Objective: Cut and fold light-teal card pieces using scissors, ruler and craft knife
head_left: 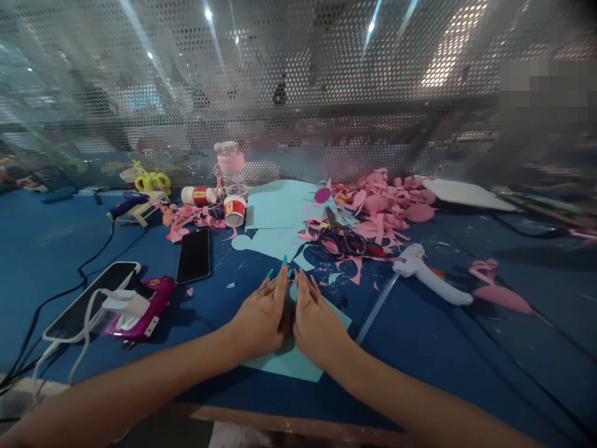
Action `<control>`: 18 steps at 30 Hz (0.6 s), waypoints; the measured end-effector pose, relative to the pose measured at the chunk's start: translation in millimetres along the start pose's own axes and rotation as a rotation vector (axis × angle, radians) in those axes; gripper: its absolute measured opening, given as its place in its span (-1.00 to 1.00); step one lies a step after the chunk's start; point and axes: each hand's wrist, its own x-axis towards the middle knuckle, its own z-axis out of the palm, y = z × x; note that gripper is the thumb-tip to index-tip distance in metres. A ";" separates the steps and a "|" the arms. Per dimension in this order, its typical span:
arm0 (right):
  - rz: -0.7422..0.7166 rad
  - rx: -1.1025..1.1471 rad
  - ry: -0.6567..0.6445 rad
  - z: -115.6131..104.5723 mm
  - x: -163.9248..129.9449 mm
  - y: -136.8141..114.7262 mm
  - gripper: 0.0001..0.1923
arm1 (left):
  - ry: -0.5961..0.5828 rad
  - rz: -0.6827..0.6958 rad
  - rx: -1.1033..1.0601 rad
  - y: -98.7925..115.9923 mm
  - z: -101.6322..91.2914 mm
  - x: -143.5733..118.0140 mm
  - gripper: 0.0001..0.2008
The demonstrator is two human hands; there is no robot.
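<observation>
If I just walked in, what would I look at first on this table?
Probably the two hands pressed side by side, left hand and right hand, flat on a light blue paper sheet at the near edge of the blue table. Behind them lies a big heap of pink paper scraps, with scissors in front of it. A white glue gun lies to the right.

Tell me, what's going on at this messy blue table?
A person presses both hands flat on a light blue paper sheet near the table's front edge: left hand and right hand side by side. Beyond them lie pink paper scraps, scissors, a glue gun and a black phone.
</observation>
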 end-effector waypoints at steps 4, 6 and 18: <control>-0.006 0.010 0.036 0.4 -1.2 -0.3 -0.31 | -0.019 -0.003 0.005 1.3 -2.1 -1.0 -0.03; 0.004 0.026 0.042 -1.3 -0.4 -0.8 -0.28 | -0.033 -0.007 0.010 1.5 -2.9 -1.1 0.00; 0.016 0.127 -0.217 -11.2 8.0 -3.8 -0.20 | 0.020 -0.034 -0.064 3.3 4.3 -3.5 -0.04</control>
